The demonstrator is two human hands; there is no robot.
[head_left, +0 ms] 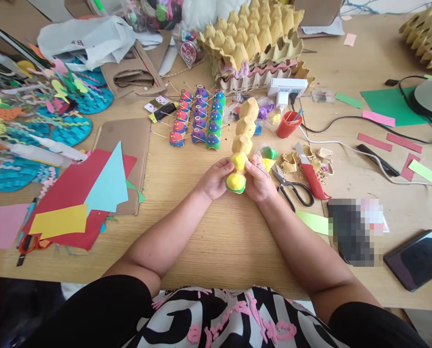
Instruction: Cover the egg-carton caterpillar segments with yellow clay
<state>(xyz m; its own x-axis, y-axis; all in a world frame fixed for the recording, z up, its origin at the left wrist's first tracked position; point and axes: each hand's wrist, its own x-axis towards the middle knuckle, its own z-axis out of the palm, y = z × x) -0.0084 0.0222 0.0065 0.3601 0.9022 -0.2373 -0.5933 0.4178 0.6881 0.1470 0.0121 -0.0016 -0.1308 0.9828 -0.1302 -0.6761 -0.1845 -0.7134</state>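
My left hand (215, 179) and my right hand (260, 180) pinch the two sides of an egg-carton strip (242, 143), held tilted above the table. Yellow clay covers the two bumps nearest me, and green clay edges the closest one. The farther bumps are bare tan cardboard. A thin, dark stick-like thing shows by my right fingers; I cannot tell what it is. Beyond my hands stand three decorated egg-carton strips, one red and blue (180, 126), one purple (199, 121), one green and blue (213, 126), with pins sticking out. Yellow clay (267, 164) lies right of my right hand.
Scissors (292, 186), a red-handled knife (308, 171) and carton scraps (289, 162) lie right of my hands. Behind are a red cup (289, 124), a power strip (287, 87) and stacked egg trays (252, 34). Coloured paper (76, 193) covers cardboard at left; a phone (419, 259) lies right.
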